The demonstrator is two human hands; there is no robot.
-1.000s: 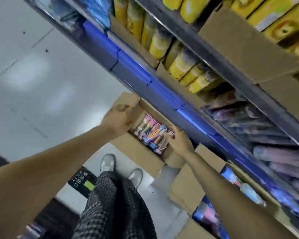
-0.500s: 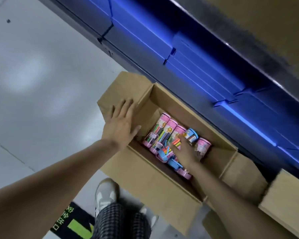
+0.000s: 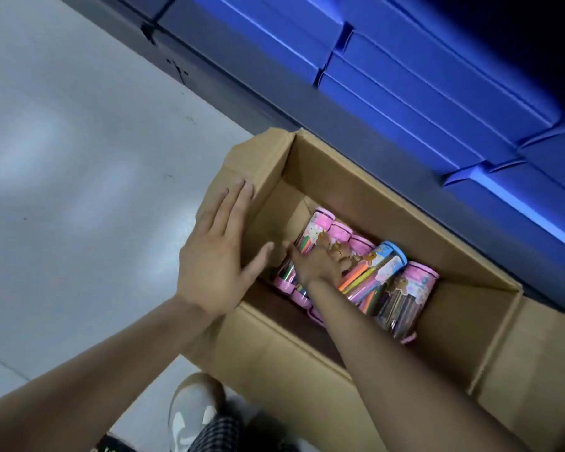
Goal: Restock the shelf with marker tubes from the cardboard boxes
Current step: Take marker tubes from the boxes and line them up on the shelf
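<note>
Reaching into an open cardboard box (image 3: pixel 454 308) on the floor (image 3: pixel 62 158): picking stage of the restock, judged early, since no tube is yet seen lifted out.

Item 1. Marker tubes (image 3: pixel 388 288): clear cylinders with pink caps, one with a blue cap (image 3: pixel 393 251), laid side by side on the box bottom, bunched toward its middle; the left and right ends of the bottom are bare.

Item 2. Left hand (image 3: pixel 216 259): fingers straight and spread, pressed flat on the folded-out flap (image 3: pixel 242 164) at the box's left end, thumb over the rim.

Item 3. Right hand (image 3: pixel 320 265): set down among the tubes near the left of the cluster. Its fingers are partly lost among the printed labels, so whether a tube is clasped or merely touched cannot be told.

Item 4. Shelf unit (image 3: pixel 405 93): blue boxes stacked on its lowest level, just behind the box's far wall. The destination level is not in view.

Next move, as judged: one or more tubes to be clasped round the body, lifted clear of their neighbours and of the box's walls, then carried up to the shelf; the flap to be held down meanwhile.
</note>
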